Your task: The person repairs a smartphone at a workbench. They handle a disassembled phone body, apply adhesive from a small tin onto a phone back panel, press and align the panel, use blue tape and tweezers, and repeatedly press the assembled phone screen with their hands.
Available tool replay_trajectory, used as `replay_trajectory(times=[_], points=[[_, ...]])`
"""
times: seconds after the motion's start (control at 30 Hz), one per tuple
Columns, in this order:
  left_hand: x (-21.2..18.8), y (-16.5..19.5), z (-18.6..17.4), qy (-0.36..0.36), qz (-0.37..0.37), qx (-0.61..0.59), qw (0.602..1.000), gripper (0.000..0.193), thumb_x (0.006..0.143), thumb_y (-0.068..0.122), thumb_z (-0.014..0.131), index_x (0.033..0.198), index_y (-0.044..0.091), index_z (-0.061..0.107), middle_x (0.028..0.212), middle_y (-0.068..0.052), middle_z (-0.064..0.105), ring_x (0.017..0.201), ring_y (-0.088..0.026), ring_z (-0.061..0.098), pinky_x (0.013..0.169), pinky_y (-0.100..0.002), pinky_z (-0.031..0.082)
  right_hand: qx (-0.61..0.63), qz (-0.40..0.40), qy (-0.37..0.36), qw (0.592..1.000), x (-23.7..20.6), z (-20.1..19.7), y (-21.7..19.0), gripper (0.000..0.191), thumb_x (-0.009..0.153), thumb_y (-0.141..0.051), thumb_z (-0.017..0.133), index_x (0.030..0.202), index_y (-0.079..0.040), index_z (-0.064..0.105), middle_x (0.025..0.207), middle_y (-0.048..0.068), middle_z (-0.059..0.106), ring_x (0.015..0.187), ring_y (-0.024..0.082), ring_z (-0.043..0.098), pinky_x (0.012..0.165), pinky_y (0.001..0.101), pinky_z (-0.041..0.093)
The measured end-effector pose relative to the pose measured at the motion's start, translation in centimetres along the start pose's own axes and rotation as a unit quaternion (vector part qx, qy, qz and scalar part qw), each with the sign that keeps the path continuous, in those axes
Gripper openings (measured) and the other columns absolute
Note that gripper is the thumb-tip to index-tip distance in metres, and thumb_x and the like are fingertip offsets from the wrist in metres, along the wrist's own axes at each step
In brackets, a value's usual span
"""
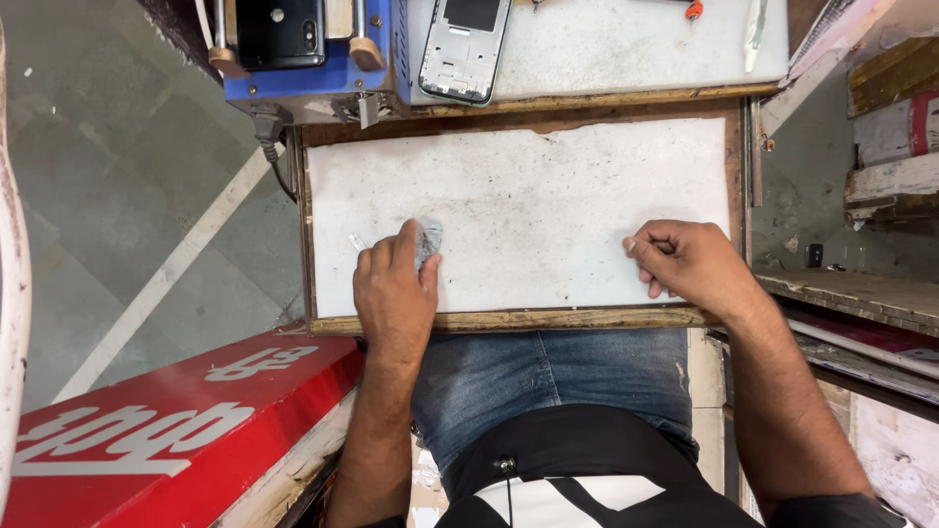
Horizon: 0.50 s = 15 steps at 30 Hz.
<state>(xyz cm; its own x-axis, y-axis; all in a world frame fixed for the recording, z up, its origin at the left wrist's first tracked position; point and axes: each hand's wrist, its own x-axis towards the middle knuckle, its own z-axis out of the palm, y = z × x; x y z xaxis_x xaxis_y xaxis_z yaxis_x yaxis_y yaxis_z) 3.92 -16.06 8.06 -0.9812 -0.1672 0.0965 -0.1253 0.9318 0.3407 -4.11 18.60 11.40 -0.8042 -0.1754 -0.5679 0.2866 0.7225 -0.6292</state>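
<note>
A white, speckled work board [548, 196] in a wooden frame lies in front of me. My left hand [394, 293] rests on its lower left part, fingers pressing a small grey crumpled piece, perhaps a cloth [428, 240], against the board. My right hand [685, 262] sits at the board's lower right edge, fingers curled in; I cannot tell whether anything is in it. A tiny pale sliver [357, 241] lies just left of my left hand.
Beyond the board stand a blue machine [313, 73] holding a black phone [281, 29] and a bare phone frame [466, 49] on a white mat. A red sign [176, 420] lies at lower left. Wooden shelves [871, 293] are on the right.
</note>
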Motion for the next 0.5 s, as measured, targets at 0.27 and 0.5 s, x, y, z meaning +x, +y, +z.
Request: replay_trajectory(times=[0.27,0.5], points=[[4.4,-1.4,-1.3,-0.083,-0.197,-0.217,0.953,0.059,0.096,0.021,0.067,0.152,0.018,0.049,0.112,-0.006,0.072,0.089,-0.018,0.072,0.082,-0.037,0.064,0.008,0.011,0.027,1.0,-0.7,-0.6,0.6,0.027,0.098,-0.031,0.067,0.095,-0.005,0.076,0.069,0.008,0.072,0.058,0.014,0.066,0.056,0.0309,0.056],[1.9,-2.6,-3.8,-0.13,-0.206,0.017,0.97,0.033,0.097,0.04,0.073,0.108,0.008,0.071,0.097,-0.01,0.075,0.086,-0.026,0.073,0.081,-0.044,0.058,0.017,0.005,0.017,1.0,-0.6,-0.7,1.2,0.031,0.098,-0.033,0.067,0.092,-0.003,0.076,0.069,0.008,0.071,0.058,0.014,0.066,0.055,0.0306,0.056]])
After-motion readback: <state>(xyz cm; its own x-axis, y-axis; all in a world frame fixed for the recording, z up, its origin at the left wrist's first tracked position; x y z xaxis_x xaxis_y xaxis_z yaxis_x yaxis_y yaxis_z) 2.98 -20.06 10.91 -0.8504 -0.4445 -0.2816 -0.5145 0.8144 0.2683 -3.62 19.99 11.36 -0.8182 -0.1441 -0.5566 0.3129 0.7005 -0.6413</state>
